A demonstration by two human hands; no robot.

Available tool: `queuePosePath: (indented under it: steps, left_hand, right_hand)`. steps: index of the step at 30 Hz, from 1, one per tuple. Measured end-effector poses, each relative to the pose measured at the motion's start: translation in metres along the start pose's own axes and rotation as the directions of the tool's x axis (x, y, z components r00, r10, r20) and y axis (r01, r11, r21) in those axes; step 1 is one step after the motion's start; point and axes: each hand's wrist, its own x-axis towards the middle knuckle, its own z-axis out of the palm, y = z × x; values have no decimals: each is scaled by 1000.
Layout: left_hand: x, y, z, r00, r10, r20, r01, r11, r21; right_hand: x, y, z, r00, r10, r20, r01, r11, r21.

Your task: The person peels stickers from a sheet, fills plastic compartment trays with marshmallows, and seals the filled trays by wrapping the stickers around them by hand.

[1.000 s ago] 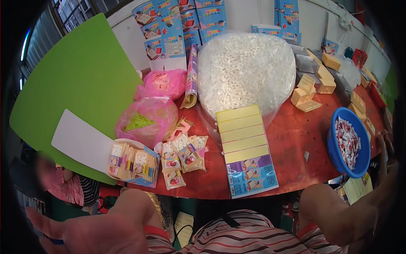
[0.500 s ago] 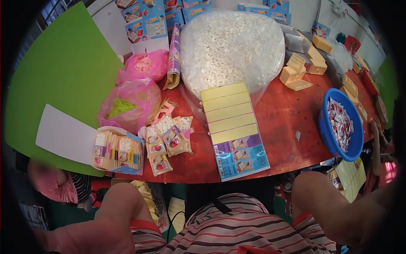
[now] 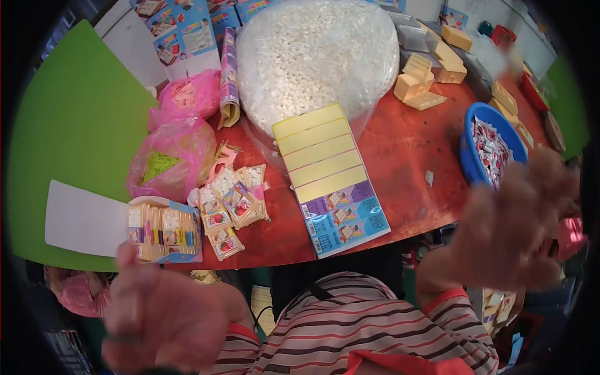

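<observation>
My left hand [image 3: 162, 312] is raised at the lower left, blurred, with one finger pointing up and nothing visible in it. It is nearest to the blue printed box [image 3: 199, 240], which has an open white flap and is packed with small candy packs. My right hand [image 3: 512, 219] is also smeared by motion; its fingers look apart and no object shows in it. It covers part of the view just below the blue basin [image 3: 467, 150] of small red-and-white sachets. A loose pile of candy packs [image 3: 234, 203] lies right of the box.
A big clear bag of white pieces [image 3: 319, 59] stands at the back. Yellow-and-blue label sheets [image 3: 325, 159] lean on it. Pink bags [image 3: 199, 140] stand left, cream plastic cases [image 3: 415, 81] right. A green panel [image 3: 75, 144] borders the left; another person [image 3: 81, 290] is partly visible there.
Both my hands have risen into view from the lower sides, the right one reaching up near the basin. The camera view has shifted, so the table contents appear further left and higher.
</observation>
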Motion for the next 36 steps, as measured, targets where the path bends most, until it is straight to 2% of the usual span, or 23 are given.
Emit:
queuePosePath:
  steps: [1,2,3,4,5,6,7,8,10,11,12,13,15,16,18,20,21,24,25,28,30,33,36]
  left_hand:
    - [-30,-8,15,977,-204,-62,206,978,40]
    - [-57,-18,34,885,-458,-87,452,889,-77]
    - [-89,-27,51,698,-711,-86,683,697,-221]
    - [-110,-31,65,438,-898,-35,856,428,-290]
    - [-143,-39,70,242,-970,19,922,224,-316]
    - [-169,-39,74,133,-990,44,941,112,-319]
    - [-187,-42,79,37,-997,69,947,13,-322]
    - [-200,-43,82,38,-996,77,947,11,-322]
    - [-216,-39,85,-77,-984,162,879,-144,-455]
    - [-211,-38,91,-41,-985,165,894,-110,-435]
    - [-207,-39,95,5,-978,211,889,-92,-449]
    - [-206,-41,97,22,-967,255,860,-111,-498]
    - [-210,-43,99,-7,-975,221,825,-131,-550]
    - [-213,-45,99,-23,-980,198,813,-133,-566]
    - [-214,-48,96,-87,-973,215,818,-193,-542]
    - [-216,-47,93,-72,-966,250,802,-205,-561]
    - [-218,-48,92,-66,-963,263,787,-212,-579]
    - [-223,-53,90,9,-927,375,756,-240,-610]
    - [-217,-52,101,-47,-954,297,775,-223,-591]
    - [-211,-49,112,-4,-934,358,773,-230,-592]
    - [-212,-49,119,-16,-929,370,753,-254,-607]
    - [-219,-56,121,-55,-937,344,732,-272,-624]
    - [-221,-74,114,-46,-939,341,713,-270,-647]
  right_hand:
    - [-6,-6,-4,1000,3,-19,-3,1000,-28]
    - [-7,20,-27,990,117,-74,-134,951,-279]
    - [-17,44,-40,915,261,-308,-378,821,-427]
    - [-30,69,-67,851,347,-394,-517,684,-514]
    - [-48,95,-97,830,314,-461,-557,511,-654]
    - [-68,118,-122,814,268,-515,-579,313,-753]
    - [-87,137,-142,810,265,-523,-585,307,-751]
    - [-102,153,-159,828,258,-498,-555,253,-792]
    - [-107,158,-164,850,240,-469,-513,174,-841]
    - [-101,159,-157,861,216,-460,-494,147,-857]
    - [-80,144,-133,690,420,-590,-708,219,-672]
    - [-89,163,-145,800,342,-493,-581,236,-779]
    - [-98,172,-146,920,169,-354,-372,85,-924]
    - [-95,167,-140,885,208,-417,-443,97,-891]
    - [-96,170,-145,905,130,-405,-419,105,-902]
    - [-98,170,-146,854,168,-493,-520,336,-785]
    - [-102,175,-150,859,113,-500,-502,387,-774]
    - [-104,172,-152,856,140,-497,-512,360,-780]
    - [-101,170,-150,845,155,-511,-532,331,-779]
    - [-95,164,-141,836,234,-497,-549,322,-771]
    - [-94,166,-143,822,237,-517,-569,319,-758]
    - [-95,168,-151,849,220,-480,-528,353,-772]
    - [-83,170,-173,838,174,-518,-532,475,-701]
